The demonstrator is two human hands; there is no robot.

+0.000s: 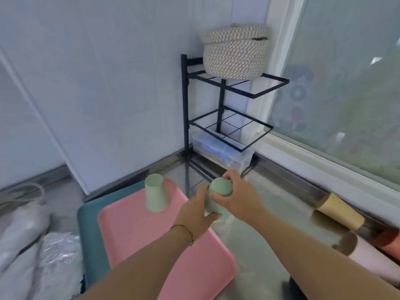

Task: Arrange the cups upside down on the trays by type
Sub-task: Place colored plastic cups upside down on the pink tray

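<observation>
Both hands wrapped round one green cup [217,197], just past centre toward 5 o'clock. Left hand [195,207] cupping its lower side from 8 o'clock, fingers curled underneath and mostly hidden by the cup. Right hand [234,194] gripping from 3 o'clock, thumb across the front, fingertips over the closed base, which faces the camera. Cup's open end turned away and unseen; held above the right edge of the pink tray [151,241], contact with tray or counter impossible to tell. Thin bracelet [184,231] on the left wrist.

Second green cup [154,192] standing upside down at the tray's far corner, toward 10 o'clock from the hands, blurred. Pink tray lying on a teal tray [91,215], only the teal one's left and far edges showing; both cut off at the bottom.

At 4 o'clock, along the window [346,83] sill, more cups lying on their sides, smeared by motion: a yellow cup [339,211], a pale pink cup [363,256], a reddish one clipped by the frame edge. Count uncertain.

At 12 o'clock, black wire rack [220,105] in the corner, woven basket [234,53] on its top shelf, clear box [223,152] beneath the lower shelf, contents indistinct. At 8 o'clock, crumpled plastic [32,245], blurred and cut off.
</observation>
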